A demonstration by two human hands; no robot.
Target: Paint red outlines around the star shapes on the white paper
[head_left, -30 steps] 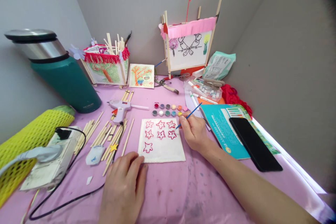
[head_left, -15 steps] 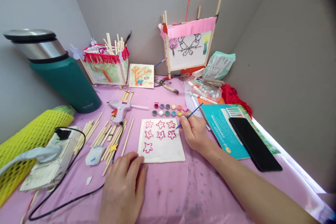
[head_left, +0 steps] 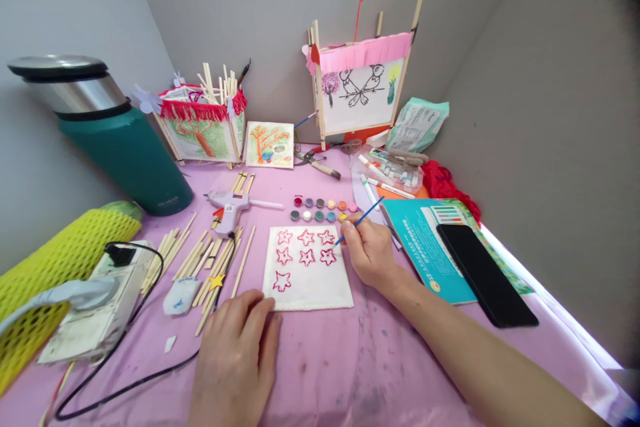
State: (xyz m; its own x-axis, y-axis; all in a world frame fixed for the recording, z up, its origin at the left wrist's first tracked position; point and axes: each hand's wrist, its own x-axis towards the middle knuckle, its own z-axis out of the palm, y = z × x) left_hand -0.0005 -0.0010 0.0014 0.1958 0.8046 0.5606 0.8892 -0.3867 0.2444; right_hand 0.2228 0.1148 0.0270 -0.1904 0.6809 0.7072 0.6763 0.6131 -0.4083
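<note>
A square white sheet [head_left: 310, 287] lies on the pink tablecloth, bearing several red star outlines in rows. My right hand [head_left: 369, 247] grips a blue paintbrush [head_left: 364, 217], its tip close to the right-hand star of the second row; whether it touches the sheet I cannot tell. My left hand [head_left: 237, 347] rests flat on the cloth, fingers extended, with fingertips at the sheet's lower left corner. Two rows of small paint pots [head_left: 319, 216] sit just behind the sheet, in several colours.
Left of the sheet lie wooden sticks [head_left: 200, 257], a glue gun [head_left: 231, 210] with its cable, and a power strip [head_left: 100, 313]. A teal bottle [head_left: 115, 153] stands behind them. To the right are a blue book [head_left: 425, 247] and a black phone [head_left: 485, 273]. Stick-framed paper lanterns [head_left: 363, 90] stand at the back.
The brush has shifted very slightly in my right hand, its upper end a little further left. My left hand and the sheet stay in place.
</note>
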